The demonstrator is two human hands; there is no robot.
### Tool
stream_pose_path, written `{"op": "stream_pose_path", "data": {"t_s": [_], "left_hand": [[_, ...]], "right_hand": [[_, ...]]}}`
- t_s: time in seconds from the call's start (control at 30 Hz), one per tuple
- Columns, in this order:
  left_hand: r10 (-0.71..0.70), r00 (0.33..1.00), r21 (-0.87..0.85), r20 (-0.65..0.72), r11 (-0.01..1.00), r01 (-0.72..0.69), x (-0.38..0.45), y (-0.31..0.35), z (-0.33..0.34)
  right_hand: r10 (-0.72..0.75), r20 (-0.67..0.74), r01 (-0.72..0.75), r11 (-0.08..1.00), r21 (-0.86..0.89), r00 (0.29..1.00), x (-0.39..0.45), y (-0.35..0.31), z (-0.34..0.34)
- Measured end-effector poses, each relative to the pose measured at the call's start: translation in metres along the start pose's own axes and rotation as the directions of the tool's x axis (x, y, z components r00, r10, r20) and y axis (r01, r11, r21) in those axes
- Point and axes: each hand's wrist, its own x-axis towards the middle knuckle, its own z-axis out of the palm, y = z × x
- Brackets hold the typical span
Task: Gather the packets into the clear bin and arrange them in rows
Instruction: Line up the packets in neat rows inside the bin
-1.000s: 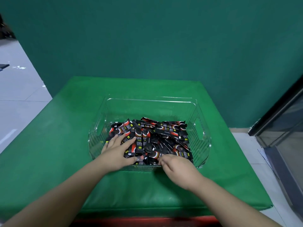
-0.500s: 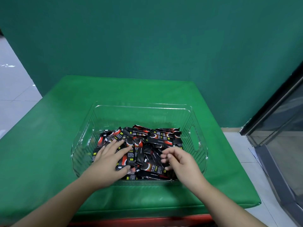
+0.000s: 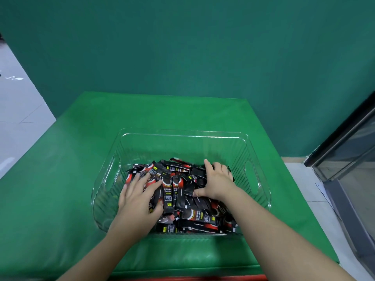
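A clear plastic bin [image 3: 182,136] with cut-out side handles sits on the green table. Inside it lies a jumbled heap of several black-and-red stick packets [image 3: 199,217], filling the near half. My left hand [image 3: 138,199] lies flat on the left part of the heap, fingers spread and straight, thumb against an upright packet. My right hand [image 3: 218,182] rests on the right rear part of the heap, fingers extended over the packets, thumb pointing left. Neither hand plainly grips a packet. Packets under both palms are hidden.
The green table [image 3: 60,189] stretches bare to the left of the bin and behind it, backed by a dark green wall [image 3: 182,47]. A glass-fronted cabinet [image 3: 353,159] stands on the floor at the right. White floor tiles lie at the left.
My right hand has moved from the near edge of the heap to its right rear and flattened out. My left hand stayed spread on the left side. The camera has tilted closer.
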Motion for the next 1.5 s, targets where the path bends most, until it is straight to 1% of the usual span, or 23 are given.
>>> {"op": "stream_pose_path", "data": {"t_s": [0.1, 0.17, 0.27, 0.4, 0.47, 0.53, 0.63, 0.73, 0.83, 0.93, 1.0, 1.03, 1.07, 1.17, 1.27, 1.33, 1.37, 1.4, 1.43, 1.47, 1.5], "left_hand": [[-0.047, 0.999, 0.001, -0.024, 0.999, 0.047, 0.001, 0.001, 0.001], [-0.064, 0.998, 0.002, -0.010, 0.998, 0.064, 0.002, 0.001, 0.000], [-0.081, 0.997, -0.012, 0.003, 0.997, 0.081, 0.003, 0.002, -0.001], [-0.077, 0.997, -0.026, -0.006, 0.997, 0.077, 0.002, 0.000, 0.000], [-0.077, 0.997, -0.039, -0.009, 0.996, 0.077, 0.002, 0.000, 0.001], [-0.077, 0.997, -0.054, -0.014, 0.996, 0.076, 0.002, 0.001, 0.001], [-0.075, 0.996, -0.078, -0.039, 0.994, 0.071, 0.001, 0.000, 0.001], [-0.068, 0.995, -0.091, -0.066, 0.994, 0.062, 0.001, -0.002, 0.002], [-0.046, 0.995, -0.107, -0.085, 0.994, 0.037, 0.000, -0.004, 0.002], [0.004, 0.995, -0.101, -0.102, 0.995, -0.015, -0.001, -0.004, 0.002], [0.031, 0.997, -0.075, -0.075, 0.996, -0.037, -0.002, -0.002, 0.000], [0.042, 0.998, -0.060, -0.053, 0.997, -0.045, -0.001, -0.001, -0.001], [0.049, 0.998, -0.046, -0.032, 0.998, -0.051, -0.001, -0.001, 0.000], [0.045, 0.999, 0.000, 0.011, 0.999, -0.045, 0.001, -0.003, 0.002], [0.022, 0.999, 0.046, 0.033, 0.999, -0.024, 0.002, -0.003, 0.004], [0.018, 0.999, 0.072, 0.050, 0.997, -0.021, 0.003, -0.001, 0.004], [0.014, 0.998, 0.087, 0.063, 0.996, -0.019, 0.004, 0.000, 0.003], [0.011, 0.997, 0.102, 0.076, 0.995, -0.019, 0.005, 0.000, 0.003], [0.010, 0.996, 0.124, 0.089, 0.992, -0.022, 0.006, 0.002, 0.003], [0.017, 0.995, 0.154, 0.098, 0.988, -0.032, 0.007, 0.003, 0.002], [0.033, 0.994, 0.191, 0.107, 0.980, -0.053, 0.009, 0.003, 0.001]], "right_hand": [[0.038, -0.054, -0.043, 0.994, -0.105, 0.998, 0.000, -0.006, -0.004], [0.052, -0.081, -0.061, 0.991, -0.119, 0.995, 0.001, -0.006, -0.003], [0.074, -0.113, -0.073, 0.997, 0.005, 0.991, 0.001, -0.003, -0.002], [0.038, -0.150, -0.023, 0.995, 0.100, 0.988, -0.005, -0.010, -0.006], [0.065, -0.135, -0.027, 0.964, 0.265, 0.989, -0.007, -0.020, -0.007], [0.074, -0.115, -0.014, 0.892, 0.452, 0.991, -0.008, -0.034, -0.007], [0.082, -0.083, -0.011, 0.776, 0.630, 0.993, -0.009, -0.060, -0.001], [0.120, -0.023, -0.064, 0.675, 0.735, 0.993, -0.007, -0.086, 0.015], [0.134, 0.033, -0.107, 0.596, 0.796, 0.990, -0.008, -0.107, 0.025], [0.070, 0.119, -0.138, 0.478, 0.867, 0.990, -0.018, -0.122, 0.024], [-0.016, 0.215, -0.197, 0.343, 0.918, 0.976, -0.024, -0.124, 0.024], [-0.059, 0.247, -0.223, 0.271, 0.936, 0.967, -0.026, -0.122, 0.022], [-0.091, 0.271, -0.246, 0.221, 0.944, 0.958, -0.028, -0.120, 0.019], [-0.173, 0.274, -0.245, 0.171, 0.954, 0.946, -0.033, -0.105, 0.012], [-0.236, 0.256, -0.205, 0.220, 0.954, 0.937, -0.035, -0.079, 0.003], [-0.197, 0.201, -0.144, 0.271, 0.952, 0.960, -0.040, -0.060, -0.007], [-0.156, 0.141, -0.077, 0.358, 0.931, 0.978, -0.042, -0.051, -0.011], [-0.114, 0.059, 0.008, 0.514, 0.858, 0.992, -0.043, -0.041, -0.014], [-0.080, -0.034, 0.081, 0.715, 0.694, 0.996, -0.044, -0.030, -0.014], [-0.069, -0.093, 0.106, 0.868, 0.485, 0.993, -0.043, -0.017, -0.013], [-0.061, -0.095, 0.089, 0.942, 0.324, 0.994, -0.042, -0.008, -0.010]]}}
